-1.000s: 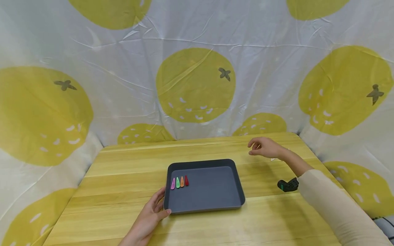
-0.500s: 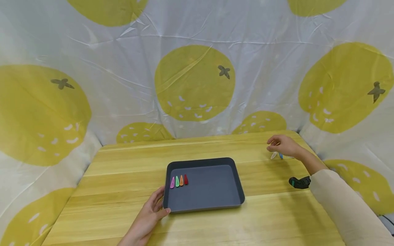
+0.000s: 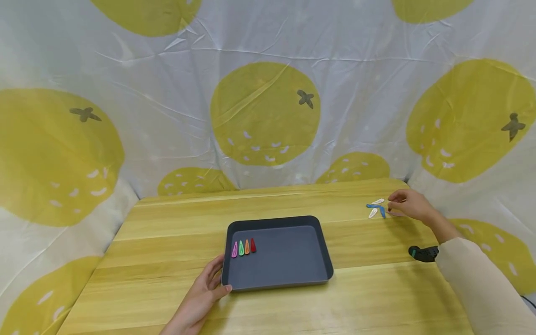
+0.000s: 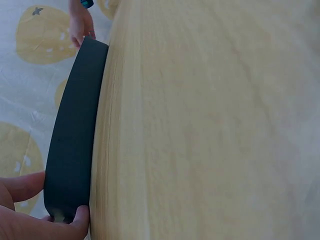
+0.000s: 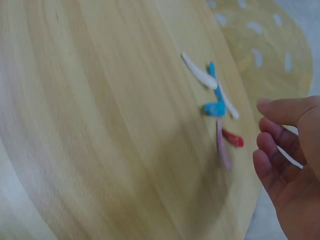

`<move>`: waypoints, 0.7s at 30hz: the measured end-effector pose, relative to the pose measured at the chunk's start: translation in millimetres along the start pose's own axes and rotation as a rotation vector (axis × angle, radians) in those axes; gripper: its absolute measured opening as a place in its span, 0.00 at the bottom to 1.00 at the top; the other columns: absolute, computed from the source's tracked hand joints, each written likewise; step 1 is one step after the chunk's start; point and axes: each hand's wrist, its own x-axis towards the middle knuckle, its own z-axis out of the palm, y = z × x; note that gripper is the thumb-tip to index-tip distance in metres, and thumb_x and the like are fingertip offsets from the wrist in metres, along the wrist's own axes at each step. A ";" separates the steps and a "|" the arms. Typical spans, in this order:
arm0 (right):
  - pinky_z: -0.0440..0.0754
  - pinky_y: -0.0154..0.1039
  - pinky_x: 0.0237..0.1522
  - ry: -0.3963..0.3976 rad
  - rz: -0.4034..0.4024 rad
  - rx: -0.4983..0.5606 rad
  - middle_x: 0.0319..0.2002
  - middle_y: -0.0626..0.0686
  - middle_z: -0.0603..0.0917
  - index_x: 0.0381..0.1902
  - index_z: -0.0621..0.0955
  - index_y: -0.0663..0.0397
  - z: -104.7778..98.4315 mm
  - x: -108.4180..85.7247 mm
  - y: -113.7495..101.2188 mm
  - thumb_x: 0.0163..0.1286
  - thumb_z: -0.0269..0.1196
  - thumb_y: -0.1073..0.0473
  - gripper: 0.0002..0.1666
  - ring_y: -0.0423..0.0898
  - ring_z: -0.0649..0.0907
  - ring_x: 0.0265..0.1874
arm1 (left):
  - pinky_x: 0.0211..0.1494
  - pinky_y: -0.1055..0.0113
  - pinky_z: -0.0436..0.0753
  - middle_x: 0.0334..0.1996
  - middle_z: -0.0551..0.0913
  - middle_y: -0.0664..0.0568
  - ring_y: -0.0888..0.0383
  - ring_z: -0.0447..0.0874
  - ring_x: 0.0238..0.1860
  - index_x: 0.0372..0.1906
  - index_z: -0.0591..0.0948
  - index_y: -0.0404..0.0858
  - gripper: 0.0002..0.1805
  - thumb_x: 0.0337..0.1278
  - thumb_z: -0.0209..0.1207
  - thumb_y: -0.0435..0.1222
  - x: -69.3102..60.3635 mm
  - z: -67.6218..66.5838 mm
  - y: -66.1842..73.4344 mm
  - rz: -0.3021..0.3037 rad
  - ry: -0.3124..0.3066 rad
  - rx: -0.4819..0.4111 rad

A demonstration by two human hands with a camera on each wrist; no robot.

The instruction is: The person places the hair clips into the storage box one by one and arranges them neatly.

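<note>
My left hand (image 3: 201, 294) holds the near left corner of a dark grey baking tray (image 3: 289, 260). The left wrist view shows its thumb and fingers on either side of the tray's wall (image 4: 75, 120). Inside the tray, at the left, lie a pink, a green, an orange and a red hair clip (image 3: 253, 245) in a row. At the back right of the table, my right hand (image 3: 410, 204) hovers over loose hair clips with its fingers loosely bent. Near its fingertips are a red clip (image 5: 233, 138) and a pinkish clip (image 5: 222, 145); blue clips (image 5: 214, 109) and white clips (image 5: 199, 72) lie beside them.
A black device with a green band (image 3: 423, 253) is at the right wrist. The wooden table (image 3: 146, 260) meets a white curtain (image 3: 176, 111) with yellow fruit prints at its back and sides.
My right hand has moved rightward from beyond the tray to the loose clips, uncovering the white and blue ones. My left hand and the tray have stayed in place.
</note>
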 end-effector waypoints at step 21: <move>0.79 0.45 0.41 0.048 0.009 -0.027 0.36 0.60 0.86 0.44 0.83 0.74 16.3 -7.8 36.6 0.72 0.67 0.65 0.12 0.52 0.83 0.37 | 0.75 0.39 0.56 0.80 0.52 0.33 0.31 0.47 0.78 0.81 0.54 0.36 0.47 0.59 0.61 0.18 2.4 -1.3 0.9 -0.025 0.017 0.024</move>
